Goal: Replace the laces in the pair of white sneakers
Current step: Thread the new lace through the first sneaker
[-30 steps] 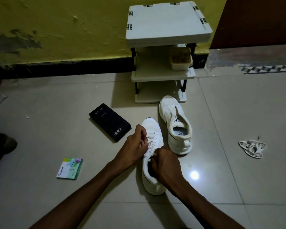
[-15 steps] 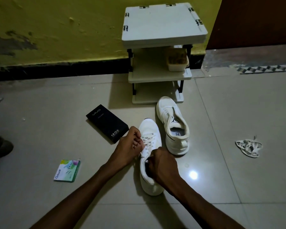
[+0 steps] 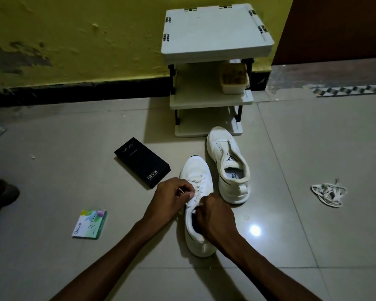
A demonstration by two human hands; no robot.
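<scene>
Two white sneakers stand on the tiled floor. The near sneaker (image 3: 196,170) points away from me and has a white lace (image 3: 197,186) threaded across its eyelets. My left hand (image 3: 170,199) pinches a lace end at the sneaker's left side. My right hand (image 3: 215,218) grips the sneaker's collar near the tongue, fingers curled over the opening. The second sneaker (image 3: 227,165) sits just right and beyond, without laces, its tongue and insole showing. A loose bundle of white laces (image 3: 328,193) lies on the floor far to the right.
A black phone box (image 3: 142,162) lies left of the sneakers and a small green-white packet (image 3: 89,224) nearer me on the left. A white three-tier rack (image 3: 215,35) holding a tub (image 3: 234,80) stands against the yellow wall. A dark shoe (image 3: 2,193) shows at the left edge.
My left hand has slid slightly down the lace row toward the collar, still pinching the lace. My right hand keeps its hold on the collar. The camera view shifted a little.
</scene>
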